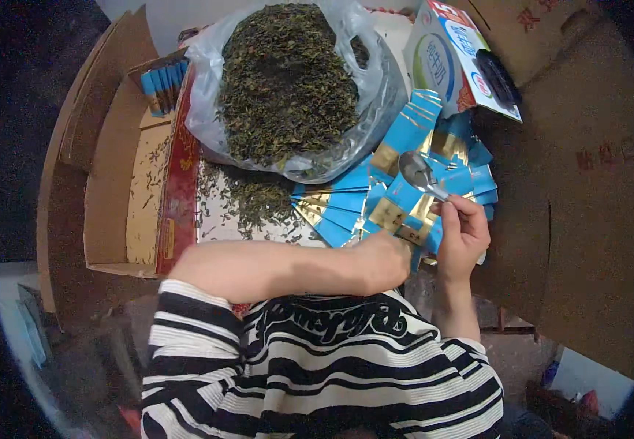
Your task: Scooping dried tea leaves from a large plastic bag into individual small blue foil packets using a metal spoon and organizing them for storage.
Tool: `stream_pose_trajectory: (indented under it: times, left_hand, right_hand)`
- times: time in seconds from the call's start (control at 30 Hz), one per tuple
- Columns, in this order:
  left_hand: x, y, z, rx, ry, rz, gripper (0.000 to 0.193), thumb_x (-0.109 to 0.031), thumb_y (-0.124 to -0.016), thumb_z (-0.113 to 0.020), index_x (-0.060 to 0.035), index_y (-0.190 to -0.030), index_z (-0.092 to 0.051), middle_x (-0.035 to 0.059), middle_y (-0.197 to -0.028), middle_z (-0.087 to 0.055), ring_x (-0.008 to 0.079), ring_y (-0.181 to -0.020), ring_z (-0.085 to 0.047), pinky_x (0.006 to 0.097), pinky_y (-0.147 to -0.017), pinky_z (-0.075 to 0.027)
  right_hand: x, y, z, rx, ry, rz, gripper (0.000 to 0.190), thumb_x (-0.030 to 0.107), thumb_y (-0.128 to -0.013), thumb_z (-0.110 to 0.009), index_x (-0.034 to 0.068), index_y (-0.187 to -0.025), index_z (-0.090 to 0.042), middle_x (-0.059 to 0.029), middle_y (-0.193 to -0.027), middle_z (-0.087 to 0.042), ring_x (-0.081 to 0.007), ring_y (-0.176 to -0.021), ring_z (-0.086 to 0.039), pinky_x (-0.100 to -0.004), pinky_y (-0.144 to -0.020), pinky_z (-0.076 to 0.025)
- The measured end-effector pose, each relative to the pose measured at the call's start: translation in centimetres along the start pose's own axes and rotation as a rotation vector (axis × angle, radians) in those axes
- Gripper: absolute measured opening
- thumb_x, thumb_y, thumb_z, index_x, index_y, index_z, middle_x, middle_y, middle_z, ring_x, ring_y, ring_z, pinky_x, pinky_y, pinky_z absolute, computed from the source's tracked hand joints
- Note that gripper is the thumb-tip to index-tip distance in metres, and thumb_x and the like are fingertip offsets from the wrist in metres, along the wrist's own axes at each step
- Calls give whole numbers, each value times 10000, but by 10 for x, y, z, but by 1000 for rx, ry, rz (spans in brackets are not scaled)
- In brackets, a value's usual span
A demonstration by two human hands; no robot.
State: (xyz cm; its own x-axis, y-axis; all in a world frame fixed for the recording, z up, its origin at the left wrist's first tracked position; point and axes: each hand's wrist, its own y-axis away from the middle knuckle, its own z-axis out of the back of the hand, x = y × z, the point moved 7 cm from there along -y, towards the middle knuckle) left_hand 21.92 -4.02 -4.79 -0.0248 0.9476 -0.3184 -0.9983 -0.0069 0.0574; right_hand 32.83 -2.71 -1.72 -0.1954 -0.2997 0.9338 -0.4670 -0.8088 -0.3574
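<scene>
My right hand (464,236) grips the handle of a metal spoon (416,171), whose bowl points up and left above the packets. My left hand (385,262) reaches across to the near edge of a heap of blue and gold foil packets (344,211); its fingers are bent down and mostly hidden, so I cannot tell whether they hold a packet. Behind lies a large open plastic bag (201,110) full of dried tea leaves (289,82). Loose leaves (262,203) are scattered on the white surface between the bag and my left forearm.
At the left stands an open cardboard box (105,181) with blue packets (162,85) at its far end and leaf crumbs inside. A milk carton box (435,60) with a black object (497,77) on it is at the back right. Large brown cardboard (580,208) borders the right side.
</scene>
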Motion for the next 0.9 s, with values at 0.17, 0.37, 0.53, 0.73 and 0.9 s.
stream_pose_trajectory:
  times: [0.17,0.37,0.53,0.73,0.9]
  left_hand:
    - [14,-20,-29,-1,58,241,152,-129,-741,-589,-44,-836,-672,124,-822,-634,273,-788,-646,395,-634,-502]
    - [26,-21,-44,84,-89,405,151,-143,-773,-583,-83,-888,-661,83,-890,-617,221,-849,-627,362,-675,-483]
    - [28,-15,-41,50,-98,446,170,-143,-779,-575,-84,-920,-649,81,-933,-606,212,-890,-611,356,-699,-469]
    - [16,-8,-22,-5,13,392,254,-165,-735,-615,-39,-956,-621,122,-941,-595,255,-934,-582,368,-753,-450]
    - [16,-2,0,-113,83,370,274,-149,-705,-623,-20,-945,-612,128,-893,-579,285,-885,-570,409,-766,-431]
  right_hand:
    - [-6,3,4,-10,-10,-46,91,16,-890,-572,-12,-976,-575,-77,-895,-629,-136,-789,-632,-261,-737,-522]
    - [-14,4,1,-21,-8,-81,88,27,-885,-583,-3,-968,-579,-69,-899,-629,-130,-776,-630,-263,-733,-523]
    - [-18,5,0,-12,-36,-91,86,27,-881,-589,-2,-961,-580,-68,-886,-631,-129,-771,-629,-264,-728,-523]
    - [-16,2,0,2,-16,-90,88,28,-882,-588,-3,-964,-577,-69,-878,-633,-128,-772,-630,-263,-727,-523]
    - [-13,-1,0,16,49,-108,96,41,-885,-589,-5,-969,-581,-55,-864,-625,-123,-768,-629,-259,-727,-524]
